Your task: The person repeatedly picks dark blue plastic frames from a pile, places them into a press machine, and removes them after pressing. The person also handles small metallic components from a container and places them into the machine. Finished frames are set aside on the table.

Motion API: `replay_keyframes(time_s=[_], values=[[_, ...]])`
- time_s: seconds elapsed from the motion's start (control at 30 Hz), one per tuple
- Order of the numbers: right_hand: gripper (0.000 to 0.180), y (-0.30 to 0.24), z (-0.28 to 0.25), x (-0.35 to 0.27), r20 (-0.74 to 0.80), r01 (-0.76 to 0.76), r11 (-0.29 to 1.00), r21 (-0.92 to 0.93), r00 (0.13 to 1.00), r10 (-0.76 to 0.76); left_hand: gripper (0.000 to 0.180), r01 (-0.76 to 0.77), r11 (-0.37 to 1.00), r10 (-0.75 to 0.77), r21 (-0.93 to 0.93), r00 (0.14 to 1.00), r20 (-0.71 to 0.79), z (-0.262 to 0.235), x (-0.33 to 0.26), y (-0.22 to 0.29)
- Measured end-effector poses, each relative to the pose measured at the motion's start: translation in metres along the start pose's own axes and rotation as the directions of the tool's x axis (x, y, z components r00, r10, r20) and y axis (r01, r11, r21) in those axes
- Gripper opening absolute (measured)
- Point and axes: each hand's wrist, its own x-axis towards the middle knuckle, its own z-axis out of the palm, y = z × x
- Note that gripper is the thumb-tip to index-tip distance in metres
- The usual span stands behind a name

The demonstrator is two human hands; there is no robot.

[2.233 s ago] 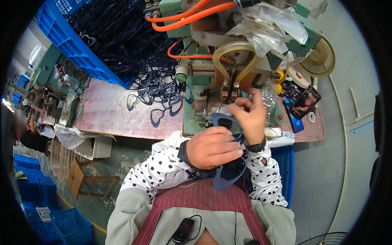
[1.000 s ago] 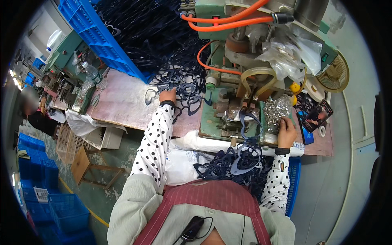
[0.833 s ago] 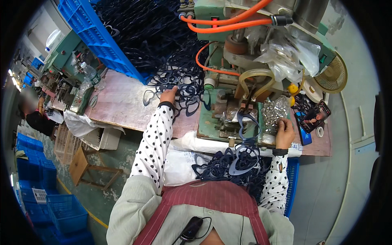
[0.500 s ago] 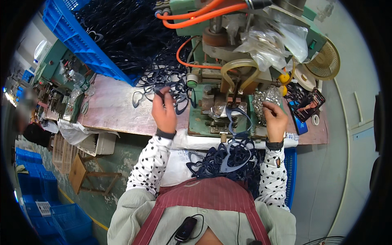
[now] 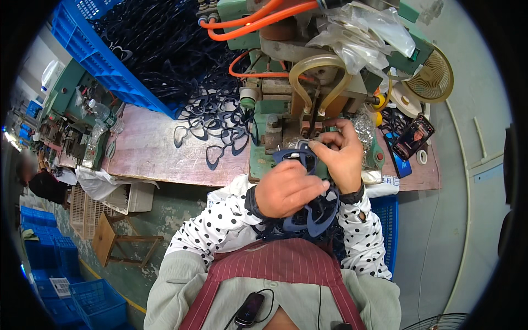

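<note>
My left hand (image 5: 287, 188) is in front of the green press (image 5: 263, 159), its fingers curled closed around part of a dark blue loop-shaped strap (image 5: 286, 156). The strap's other end reaches toward the metal jig under the press head. My right hand (image 5: 342, 159) is at the jig's right side, thumb and fingers pinched together by the strap's far end. What sits between those fingertips is too small to make out. Below my hands, a heap of similar dark blue straps (image 5: 311, 224) lies over my lap.
Loose straps (image 5: 217, 129) spread over the table left of the press, beside a blue crate (image 5: 110, 66) full of them. A bag of small shiny parts (image 5: 364, 124), a phone (image 5: 413, 137) and a tape roll (image 5: 422, 157) lie to the right. Orange hoses (image 5: 258, 25) cross above.
My left hand has come from above the loose straps on the table to the front of the press. My right hand has moved left from the bag of shiny parts to the jig.
</note>
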Motion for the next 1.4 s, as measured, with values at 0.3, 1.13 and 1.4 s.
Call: replay_keyframes(time_s=[0.3, 1.13, 1.4], values=[[0.047, -0.003, 0.005, -0.001, -0.031, 0.013, 0.997, 0.075, 0.999, -0.01, 0.039, -0.146, 0.987, 0.153, -0.07, 0.983, 0.102, -0.008, 0.009, 0.002], [0.017, 0.127, -0.103, 0.008, -0.276, -0.032, 0.809, -0.588, 0.947, -0.164, 0.04, -0.011, 0.995, 0.014, 0.101, 1.0, -0.027, -0.012, -0.031, -0.017], [0.011, 0.126, -0.097, 0.003, -0.384, -0.03, 0.87, -0.493, 0.904, -0.187, 0.017, 0.639, 0.182, -0.806, 0.747, 0.533, -0.259, -0.033, -0.164, -0.101]])
